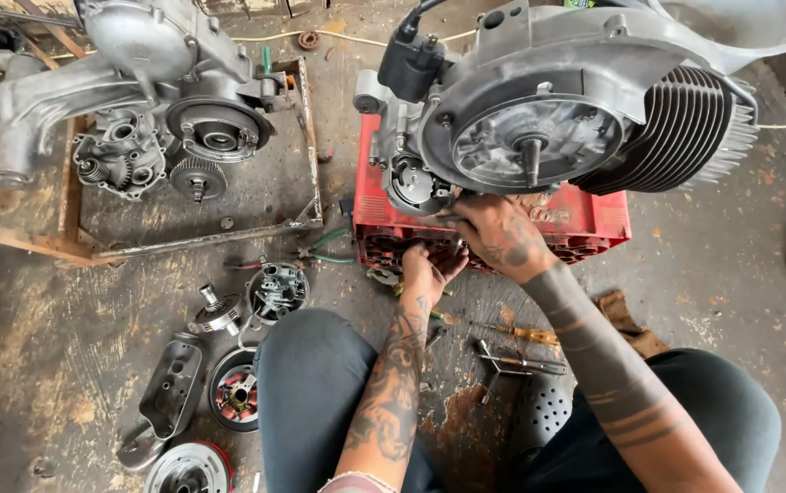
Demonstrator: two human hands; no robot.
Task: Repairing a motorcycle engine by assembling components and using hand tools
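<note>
**Grimy workshop floor, engine on a red crate**

Head view: stained concrete floor [64, 365] strewn with parts. Engine [557, 119] propped on a red plastic crate [594, 219], just ahead of the knees.

Right hand [498, 236] pressed against the engine's lower edge, fingers curled onto something there; what exactly is gripped cannot be told. Left hand [429, 271] just below, at the crate front, fingers bent, contents hidden.

Best done, judging by the pose: steady the casing with one hand, keep fingers clear of the fins, work the small part square.

Engine itself: grey cast alloy, oily; round open side cover with a central shaft, dark ribbed cylinder to the right, black coil on top.

Screwdriver [525, 334] and T-wrench [512, 363] lying between the legs; flywheel [188, 467] lower left.
</note>
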